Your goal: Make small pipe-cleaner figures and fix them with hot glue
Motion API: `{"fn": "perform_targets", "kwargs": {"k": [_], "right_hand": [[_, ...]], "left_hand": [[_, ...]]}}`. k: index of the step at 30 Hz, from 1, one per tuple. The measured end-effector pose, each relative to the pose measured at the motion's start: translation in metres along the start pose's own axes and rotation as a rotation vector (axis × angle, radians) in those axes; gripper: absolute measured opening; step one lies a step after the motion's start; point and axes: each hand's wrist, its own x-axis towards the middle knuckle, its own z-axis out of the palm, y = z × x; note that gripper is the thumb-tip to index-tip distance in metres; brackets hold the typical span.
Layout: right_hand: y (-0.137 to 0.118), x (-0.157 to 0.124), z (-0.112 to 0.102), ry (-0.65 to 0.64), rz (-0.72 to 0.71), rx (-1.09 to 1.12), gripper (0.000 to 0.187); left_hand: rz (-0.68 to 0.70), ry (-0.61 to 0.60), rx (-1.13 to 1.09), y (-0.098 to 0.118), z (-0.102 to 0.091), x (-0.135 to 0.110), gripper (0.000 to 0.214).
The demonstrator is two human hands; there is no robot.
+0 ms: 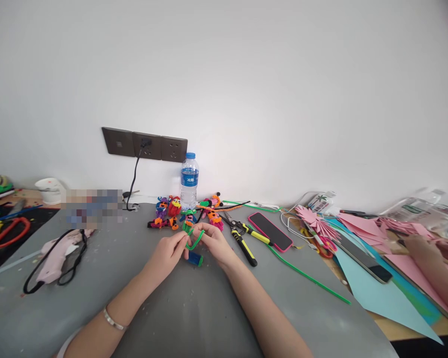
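A bent green pipe cleaner (198,240) is pinched between the fingertips of my left hand (171,247) and my right hand (213,242), which meet above the grey table. Just under the fingers is a short blue piece with a green edge (196,259); whether a hand touches it, I cannot tell. Right behind my hands lie several small colourful pipe cleaner dolls (174,205). Near my right hand rest yellow-and-black pliers (242,241) with their jaws apart. A long straight green pipe cleaner (309,275) stretches across the table to the right.
A water bottle (190,181) stands against the wall behind the dolls. A pink-edged phone (271,231) lies right of the pliers. To the left is a pink glue gun (56,258) with a black cord. At far right, another person's hands (421,251) work over pink paper.
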Motion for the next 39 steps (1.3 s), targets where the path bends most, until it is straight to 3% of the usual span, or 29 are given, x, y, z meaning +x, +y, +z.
{"fn": "perform_targets", "kwargs": {"k": [6, 17, 24, 31, 39], "right_hand": [[0.007, 0.000, 0.008, -0.053, 0.015, 0.216, 0.031], [-0.012, 0.000, -0.018, -0.020, 0.019, -0.094, 0.034], [-0.022, -0.005, -0.015, -0.132, 0.085, -0.180, 0.035], [-0.015, -0.005, -0.018, -0.243, 0.105, -0.192, 0.032], [-0.015, -0.007, -0.010, -0.260, 0.094, -0.175, 0.037]], "left_hand": [[0.007, -0.025, -0.022, -0.003, 0.004, 0.000, 0.036], [0.010, -0.016, 0.072, 0.003, -0.004, -0.002, 0.038], [0.004, -0.016, 0.146, 0.002, -0.005, -0.001, 0.036], [-0.013, 0.042, 0.080, -0.001, -0.006, 0.000, 0.035], [-0.051, 0.030, -0.012, -0.002, -0.005, -0.001, 0.032]]}}
